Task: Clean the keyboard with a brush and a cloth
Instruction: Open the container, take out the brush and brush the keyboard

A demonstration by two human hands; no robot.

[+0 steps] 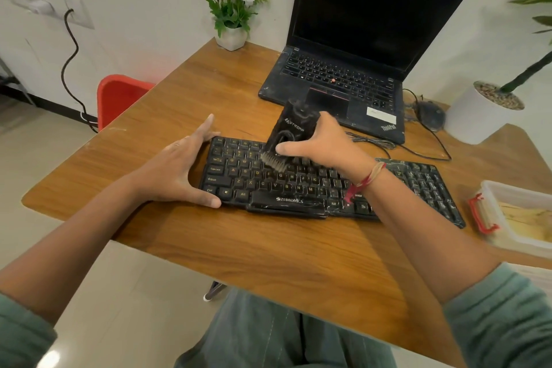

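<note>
A black keyboard (pixel 298 185) lies across the middle of the frame on a wooden worktop (pixel 268 248), running from centre left to the right. The left hand (pixel 182 170) braces the keyboard's left end, thumb on the near edge and fingers spread along the far corner, open rather than clenched. The right hand (pixel 322 143) is closed around a black brush (pixel 286 137), held tilted above the upper rows of keys, with its pale bristles touching the keys near the number row. A red and yellow thread is tied around the right wrist.

Behind the keyboard, in the upper right of the frame, an open laptop (pixel 352 63) with a dark screen sits on the worktop. A small white pot of white flowers (pixel 231 3) stands at the far edge, upper centre. At the right edge lies a clear plastic box (pixel 519 212) with a red clasp. A red chair (pixel 119 95) shows at the left, beyond the worktop.
</note>
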